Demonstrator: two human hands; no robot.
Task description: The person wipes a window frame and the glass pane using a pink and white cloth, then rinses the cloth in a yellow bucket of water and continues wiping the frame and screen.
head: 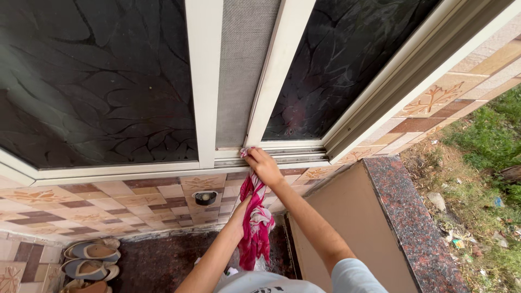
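Observation:
My right hand [264,164] presses the top of a pink and white cloth [255,225] against the bottom track of a sliding window [271,157], at the foot of the white frame bar [274,76]. The cloth hangs down from that hand along the tiled wall. My left hand [242,209] reaches up from below and touches the hanging cloth about halfway down; most of its fingers are hidden behind the fabric. Dark patterned glass panes [97,81] flank a grey mesh screen [244,65].
Below the window the wall is covered in patterned tiles [135,198], with a small round fitting [205,198]. Sandals [92,260] lie on the dark floor at lower left. A granite-topped low wall [412,222] stands to the right, with grass and litter [477,179] beyond.

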